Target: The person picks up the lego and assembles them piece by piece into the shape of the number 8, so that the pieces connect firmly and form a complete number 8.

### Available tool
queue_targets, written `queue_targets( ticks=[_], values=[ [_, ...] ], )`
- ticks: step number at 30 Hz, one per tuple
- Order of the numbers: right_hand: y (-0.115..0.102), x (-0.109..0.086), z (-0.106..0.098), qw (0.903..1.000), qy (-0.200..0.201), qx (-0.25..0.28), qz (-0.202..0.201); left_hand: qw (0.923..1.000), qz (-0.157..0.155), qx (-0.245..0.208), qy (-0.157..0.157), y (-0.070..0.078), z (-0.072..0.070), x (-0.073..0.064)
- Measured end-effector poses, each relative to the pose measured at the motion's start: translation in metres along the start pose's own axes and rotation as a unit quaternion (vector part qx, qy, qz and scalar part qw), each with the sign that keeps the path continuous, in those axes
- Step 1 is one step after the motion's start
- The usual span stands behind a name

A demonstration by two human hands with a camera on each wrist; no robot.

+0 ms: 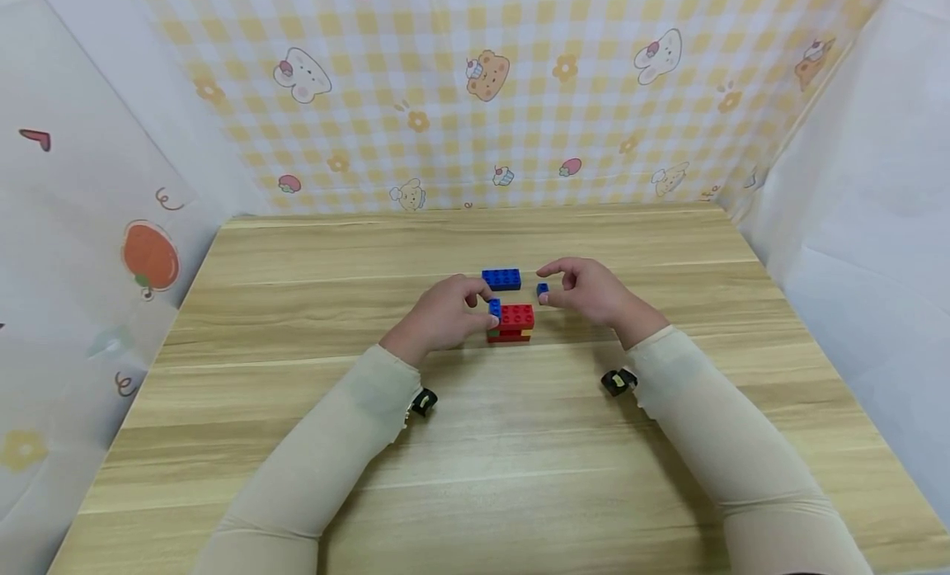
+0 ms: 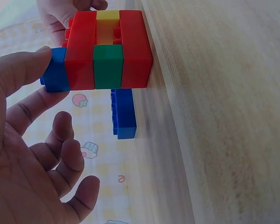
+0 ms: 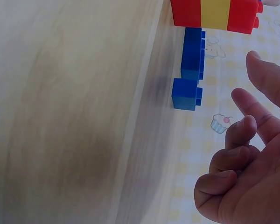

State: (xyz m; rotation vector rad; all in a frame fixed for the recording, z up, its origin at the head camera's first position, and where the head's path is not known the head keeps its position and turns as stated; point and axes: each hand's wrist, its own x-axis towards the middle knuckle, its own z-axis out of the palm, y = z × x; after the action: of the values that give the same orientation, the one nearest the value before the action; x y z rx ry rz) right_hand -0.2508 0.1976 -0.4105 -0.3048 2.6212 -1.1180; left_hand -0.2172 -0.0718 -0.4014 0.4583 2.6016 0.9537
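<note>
Fingers of the left hand pinch a small blue brick between thumb and index finger, the other three loosely curled. Directly beneath this grip is the left end of the brick stack, its long axis running away to the right: red upper brick, green block below the pinched end, yellow block at the other, red base. Fingers of the right hand hold nothing; thumb and index finger stand well apart, the rest folded toward the palm. Just below and left of them, with a visible gap in the right wrist view, a loose blue brick sits studs up on the table; the right hand is the nearer, and the brick's long axis cannot be told. Farther left of these fingers, and beyond those of the left hand, lies a long blue brick, its long axis sideways, parallel to the stack, untouched. Farthest from both sets of fingers hangs a checked cloth.
</note>
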Motion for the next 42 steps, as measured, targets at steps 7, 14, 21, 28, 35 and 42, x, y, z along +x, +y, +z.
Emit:
queue_targets(
  ticks=[7, 14, 21, 28, 35, 42],
  values=[
    [0.004, 0.004, 0.0, 0.9997, -0.005, 0.002, 0.022, 1.0, 0.003, 0.003, 0.001, -0.001, 0.0, 0.001],
    [0.006, 0.01, 0.0, 0.9992, -0.012, -0.012, 0.037, 1.0, 0.001, 0.003, -0.002, 0.0, -0.001, 0.0],
    [0.007, 0.015, 0.0, 0.9984, -0.016, -0.028, 0.047, 0.9999, -0.001, 0.008, -0.006, 0.002, -0.002, 0.0],
    [0.007, 0.018, -0.001, 0.9965, -0.029, -0.045, 0.065, 0.9999, 0.001, 0.01, -0.007, 0.002, -0.002, 0.0],
    [0.007, 0.02, -0.001, 0.9949, -0.033, -0.063, 0.072, 0.9999, 0.006, 0.014, -0.007, 0.001, -0.002, 0.0],
    [0.008, 0.022, 0.001, 0.9941, -0.035, -0.075, 0.07, 0.9998, 0.004, 0.016, -0.011, 0.002, -0.003, 0.0]
  ],
)
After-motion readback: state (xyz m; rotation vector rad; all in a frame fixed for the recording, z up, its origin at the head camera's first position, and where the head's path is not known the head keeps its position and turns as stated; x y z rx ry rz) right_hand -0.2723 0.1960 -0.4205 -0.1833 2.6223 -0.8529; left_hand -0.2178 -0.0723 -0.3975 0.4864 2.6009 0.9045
